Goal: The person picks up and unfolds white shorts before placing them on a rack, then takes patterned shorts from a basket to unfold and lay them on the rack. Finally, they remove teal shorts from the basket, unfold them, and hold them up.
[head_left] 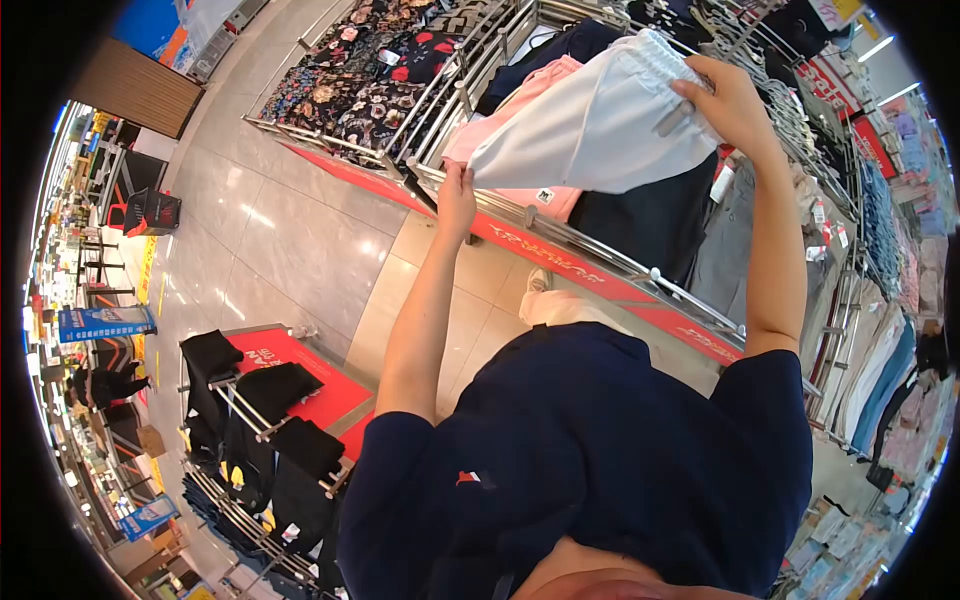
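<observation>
Our right hand (735, 112) pinches the pale blue garment (590, 135) near its gathered waistband (652, 62); our left hand (458, 205) pinches a lower corner, apparently so the cloth spreads flat between both hands, above pink clothing (530, 93).

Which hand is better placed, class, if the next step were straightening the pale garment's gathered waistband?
Probably the right hand: it grips the pale garment beside the gathered waistband. The left hand pinches a corner at the opposite end, well away from that band.
</observation>
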`<state>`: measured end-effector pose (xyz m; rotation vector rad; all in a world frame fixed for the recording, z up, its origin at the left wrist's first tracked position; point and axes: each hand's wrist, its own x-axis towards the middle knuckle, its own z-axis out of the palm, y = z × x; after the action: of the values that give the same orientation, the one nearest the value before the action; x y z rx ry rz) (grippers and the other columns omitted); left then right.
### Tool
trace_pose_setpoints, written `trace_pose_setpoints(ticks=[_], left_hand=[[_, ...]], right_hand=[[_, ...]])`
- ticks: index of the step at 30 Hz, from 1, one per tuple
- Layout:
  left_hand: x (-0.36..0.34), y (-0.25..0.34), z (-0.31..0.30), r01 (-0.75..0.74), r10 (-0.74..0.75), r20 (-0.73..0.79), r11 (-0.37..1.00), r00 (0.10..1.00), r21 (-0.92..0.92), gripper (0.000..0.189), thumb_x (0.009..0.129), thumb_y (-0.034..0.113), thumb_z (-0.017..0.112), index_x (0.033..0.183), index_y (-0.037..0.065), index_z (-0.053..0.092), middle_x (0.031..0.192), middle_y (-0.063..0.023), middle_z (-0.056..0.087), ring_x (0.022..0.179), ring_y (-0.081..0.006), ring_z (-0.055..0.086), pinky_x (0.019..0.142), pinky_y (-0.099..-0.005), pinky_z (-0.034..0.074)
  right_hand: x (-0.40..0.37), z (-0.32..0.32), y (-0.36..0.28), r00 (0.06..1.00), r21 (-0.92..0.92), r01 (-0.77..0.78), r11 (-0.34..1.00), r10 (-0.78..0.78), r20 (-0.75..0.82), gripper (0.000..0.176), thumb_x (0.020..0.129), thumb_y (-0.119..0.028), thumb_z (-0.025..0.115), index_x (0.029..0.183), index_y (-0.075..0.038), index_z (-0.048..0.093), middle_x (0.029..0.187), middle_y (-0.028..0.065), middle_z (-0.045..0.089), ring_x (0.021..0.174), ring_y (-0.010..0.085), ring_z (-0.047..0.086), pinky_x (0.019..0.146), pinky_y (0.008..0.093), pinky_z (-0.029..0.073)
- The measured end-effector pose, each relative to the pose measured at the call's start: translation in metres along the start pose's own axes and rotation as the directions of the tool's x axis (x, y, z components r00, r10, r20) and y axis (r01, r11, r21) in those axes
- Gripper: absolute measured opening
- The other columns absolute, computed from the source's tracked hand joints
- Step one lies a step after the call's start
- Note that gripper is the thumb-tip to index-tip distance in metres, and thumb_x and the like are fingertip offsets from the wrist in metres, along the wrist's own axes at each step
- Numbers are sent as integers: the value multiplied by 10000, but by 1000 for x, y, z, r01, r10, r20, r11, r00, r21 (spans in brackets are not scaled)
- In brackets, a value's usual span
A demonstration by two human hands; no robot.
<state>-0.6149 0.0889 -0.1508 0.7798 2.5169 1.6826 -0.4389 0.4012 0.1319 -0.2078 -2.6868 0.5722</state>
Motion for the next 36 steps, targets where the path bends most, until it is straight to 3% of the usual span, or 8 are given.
trace_pose_setpoints(ticks=[1,2,10,14,20,29,30,36], left_hand=[[11,-7,4,23,-24,37,999,999,40,146,979,133,479,1009,0,530,848,-173,594,789,-276,588,740,-357,457],[20,-14,5,-12,8,62,998,998,56,164,974,147,484,1028,4,542,883,-250,621,825,-406,611,707,-414,461],[73,-33,-20,109,-138,218,984,966,139,161,964,160,497,1007,13,546,838,-242,620,796,-402,623,685,-434,466],[101,-79,-8,31,-166,302,913,939,408,175,949,193,501,984,27,541,881,-237,638,841,-431,618,705,-501,466],[146,-114,22,-15,-516,452,647,728,763,221,891,184,502,1038,36,575,965,-225,665,923,-401,643,769,-504,500],[178,-152,11,-276,-618,667,613,417,740,354,818,131,505,1140,20,602,1068,-233,655,1013,-372,638,856,-465,505],[181,-136,8,-291,-639,665,600,388,746,350,801,109,526,1124,7,616,1066,-238,653,1008,-375,639,860,-458,510],[193,-137,10,-367,-562,692,590,453,719,270,797,87,524,1001,-11,670,1009,-243,665,966,-380,654,807,-455,533]], right_hand=[[7,2,2,999,-18,-26,1000,26,20,300,836,-249,680,964,18,627,739,173,612,652,296,581,637,362,449],[15,5,3,999,47,-17,999,15,32,289,836,-242,675,951,19,623,752,190,606,683,343,576,640,376,445],[102,37,52,977,56,-48,997,35,213,312,822,-274,669,898,24,612,779,211,601,747,362,592,669,389,442],[154,143,152,932,221,-69,973,-16,363,319,826,-273,670,983,5,661,878,184,665,808,330,638,731,381,478],[169,278,252,892,63,-223,973,178,415,386,819,-306,685,1004,33,668,939,200,667,891,326,644,797,386,488],[179,260,223,746,8,-319,948,246,618,404,841,-312,662,1056,30,648,1012,190,656,964,334,613,847,378,469],[173,268,225,794,20,-287,958,226,564,390,839,-318,660,1028,23,645,1011,198,653,973,339,608,847,394,463],[158,300,216,853,-12,-330,944,303,425,350,834,-319,662,1045,-40,649,1034,159,661,1011,329,610,865,409,459]])
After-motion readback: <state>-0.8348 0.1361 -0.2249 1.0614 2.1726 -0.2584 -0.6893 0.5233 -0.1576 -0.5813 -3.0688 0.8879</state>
